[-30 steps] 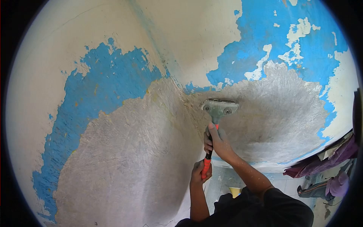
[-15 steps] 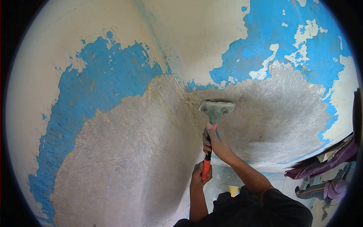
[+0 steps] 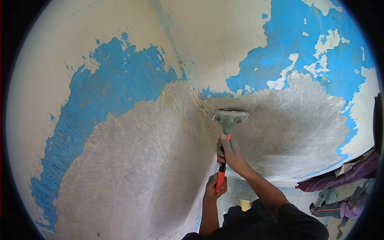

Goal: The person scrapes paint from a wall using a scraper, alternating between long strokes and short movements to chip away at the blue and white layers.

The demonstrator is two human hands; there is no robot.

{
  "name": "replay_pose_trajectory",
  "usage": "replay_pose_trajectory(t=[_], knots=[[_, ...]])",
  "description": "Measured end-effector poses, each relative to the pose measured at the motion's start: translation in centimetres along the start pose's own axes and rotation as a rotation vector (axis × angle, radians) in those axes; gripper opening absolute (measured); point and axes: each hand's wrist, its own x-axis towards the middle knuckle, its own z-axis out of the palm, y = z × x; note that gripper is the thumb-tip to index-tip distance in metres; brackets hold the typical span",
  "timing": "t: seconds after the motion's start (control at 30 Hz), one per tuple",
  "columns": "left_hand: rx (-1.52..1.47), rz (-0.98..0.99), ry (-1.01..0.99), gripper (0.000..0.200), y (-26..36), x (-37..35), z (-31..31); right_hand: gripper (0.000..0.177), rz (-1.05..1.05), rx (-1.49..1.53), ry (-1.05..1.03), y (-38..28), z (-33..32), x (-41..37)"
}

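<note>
A long-handled paint scraper (image 3: 230, 120) points up, its wide grey head against or just in front of the bare plaster right of the wall corner. Two screws show on the head, and the handle is black with red sections. My right hand (image 3: 233, 155) is closed round the upper handle just below the head, with the thumb laid along it. Lower down, my left hand (image 3: 216, 187) wraps the red end grip (image 3: 220, 180). Whether the blade touches the wall cannot be made out. Around the scraped grey plaster (image 3: 132, 160) runs a ragged band of blue paint (image 3: 112, 76).
Cream paint (image 3: 216, 36) covers the upper walls on both sides of the corner. Dark purple cloth (image 3: 340, 176) hangs at the right. Another person (image 3: 340, 210) is at the lower right. A yellow-and-white container (image 3: 245, 204) stands on the floor below my arms.
The scraper and both hands sit slightly lower in view, and the head has dropped away from the blue paint edge. The view itself has shifted a little. Both hands keep their hold.
</note>
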Motion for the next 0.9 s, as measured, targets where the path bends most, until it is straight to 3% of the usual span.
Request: replay_pose_trajectory(t=[0.1,0.27,0.37,0.5,0.63,0.73,0.9], knots=[[0.071,0.070,0.054,0.052,1.3,0.8,1.8,0.045,-0.038,0.010,0.007,-1.4,0.5,0.0],[0.262,0.134,-0.021,0.051,6.8,2.8,7.3,0.047,-0.148,0.060,0.039,-7.6,2.2,0.1],[0.184,0.129,-0.023,0.050,4.4,2.7,4.9,0.046,-0.128,0.033,0.017,-6.6,1.5,0.1],[0.024,-0.011,0.051,0.050,-1.3,0.2,1.8,0.045,-0.034,-0.022,0.015,-0.3,-1.6,-1.7],[0.062,-0.020,0.049,0.049,-1.7,0.0,1.0,0.043,-0.035,-0.016,0.001,-0.9,-1.8,-2.0],[0.052,-0.022,-0.014,0.047,1.4,0.8,3.9,0.043,-0.086,-0.027,0.031,-5.3,0.0,-1.8],[0.073,0.003,0.071,0.051,0.8,0.0,5.8,0.043,-0.077,-0.022,0.037,-3.9,-0.5,-2.2]])
